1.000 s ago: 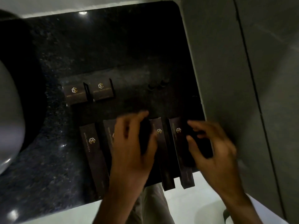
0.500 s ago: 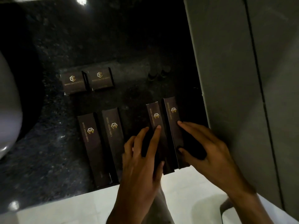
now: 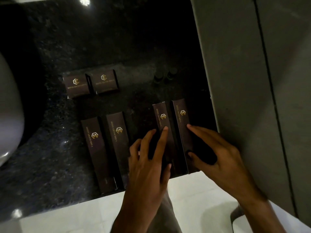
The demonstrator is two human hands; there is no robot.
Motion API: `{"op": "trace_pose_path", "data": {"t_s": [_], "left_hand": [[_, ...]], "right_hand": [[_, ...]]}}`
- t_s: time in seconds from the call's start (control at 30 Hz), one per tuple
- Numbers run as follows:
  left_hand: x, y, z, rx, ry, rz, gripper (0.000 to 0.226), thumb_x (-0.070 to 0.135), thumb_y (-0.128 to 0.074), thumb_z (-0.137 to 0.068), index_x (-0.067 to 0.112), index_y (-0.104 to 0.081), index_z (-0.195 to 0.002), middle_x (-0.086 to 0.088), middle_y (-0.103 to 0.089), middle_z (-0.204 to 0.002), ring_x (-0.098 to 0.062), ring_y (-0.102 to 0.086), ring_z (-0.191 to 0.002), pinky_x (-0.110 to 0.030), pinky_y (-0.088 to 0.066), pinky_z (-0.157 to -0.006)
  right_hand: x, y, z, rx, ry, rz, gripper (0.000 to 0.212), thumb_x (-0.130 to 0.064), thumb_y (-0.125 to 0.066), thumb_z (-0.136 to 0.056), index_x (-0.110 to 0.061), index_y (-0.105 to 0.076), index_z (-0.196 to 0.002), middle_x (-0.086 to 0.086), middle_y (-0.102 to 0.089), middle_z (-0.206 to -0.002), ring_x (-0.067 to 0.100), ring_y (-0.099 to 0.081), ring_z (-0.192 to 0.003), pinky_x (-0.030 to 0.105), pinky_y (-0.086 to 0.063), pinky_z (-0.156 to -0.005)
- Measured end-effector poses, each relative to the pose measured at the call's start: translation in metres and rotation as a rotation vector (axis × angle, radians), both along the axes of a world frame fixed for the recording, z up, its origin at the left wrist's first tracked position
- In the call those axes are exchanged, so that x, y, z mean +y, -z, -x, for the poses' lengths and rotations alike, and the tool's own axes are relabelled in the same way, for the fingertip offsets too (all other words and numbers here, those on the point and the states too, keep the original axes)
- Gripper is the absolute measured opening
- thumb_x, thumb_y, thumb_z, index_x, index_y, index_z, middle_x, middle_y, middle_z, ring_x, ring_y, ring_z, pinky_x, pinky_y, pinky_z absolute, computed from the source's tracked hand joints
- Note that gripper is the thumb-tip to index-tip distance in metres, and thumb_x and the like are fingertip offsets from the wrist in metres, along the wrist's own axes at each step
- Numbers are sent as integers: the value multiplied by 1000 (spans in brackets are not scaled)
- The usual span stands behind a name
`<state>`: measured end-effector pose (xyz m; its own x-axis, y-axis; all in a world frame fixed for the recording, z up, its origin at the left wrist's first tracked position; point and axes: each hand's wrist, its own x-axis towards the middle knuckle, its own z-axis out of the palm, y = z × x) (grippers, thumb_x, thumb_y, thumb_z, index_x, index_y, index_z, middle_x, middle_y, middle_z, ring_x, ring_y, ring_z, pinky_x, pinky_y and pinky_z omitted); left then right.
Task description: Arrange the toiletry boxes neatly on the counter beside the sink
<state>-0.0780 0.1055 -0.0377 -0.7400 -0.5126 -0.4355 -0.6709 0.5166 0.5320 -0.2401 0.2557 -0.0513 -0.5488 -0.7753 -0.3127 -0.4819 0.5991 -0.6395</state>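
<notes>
Four long dark toiletry boxes with gold logos lie side by side on the black granite counter (image 3: 55,165). The two left ones (image 3: 96,148) (image 3: 118,145) lie untouched near the front edge. My left hand (image 3: 148,167) grips the third long box (image 3: 162,118), fingers on top and thumb at its right side. My right hand (image 3: 218,157) holds the fourth long box (image 3: 181,115), index finger and thumb on its top. These two boxes sit slightly farther back than the left pair. Two small boxes (image 3: 76,86) (image 3: 105,81) stand together behind them.
A pale sink basin (image 3: 8,115) curves in at the left. A grey wall (image 3: 244,81) bounds the counter on the right, close to the fourth box. Two small dark bottles (image 3: 159,77) (image 3: 171,74) stand at the back. White floor lies below the counter edge.
A second ago the two right-hand long boxes hung over the front edge; both hands have slid them back onto the counter. In the last half second almost nothing moved.
</notes>
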Motion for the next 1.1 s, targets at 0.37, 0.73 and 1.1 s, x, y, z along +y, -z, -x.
{"op": "trace_pose_path", "data": {"t_s": [0.37,0.73,1.1], "left_hand": [[1,0,0,12,-10,-2,91,42,-66,-88,44,-6,-157,8,-16,-163,-24,-19,-145,-40,-20,-115],[1,2,0,35,-15,0,89,41,-65,-89,46,-7,-156,7,-15,-162,-26,-19,-145,-46,-27,-114],[0,0,-1,52,-5,-34,88,42,-61,-92,48,1,-155,11,-8,-164,-25,-13,-148,-45,-25,-116]], "right_hand": [[1,1,-1,-15,9,16,65,-42,-69,-92,-37,-45,-152,-19,-50,-151,-5,-46,-137,12,-39,-111],[2,4,-1,-10,10,28,65,-40,-69,-92,-35,-45,-153,-18,-49,-152,-1,-47,-140,14,-39,-112],[-2,-1,-1,-31,15,21,72,-47,-69,-90,-38,-40,-155,-20,-47,-154,-9,-41,-139,10,-35,-111]]}}
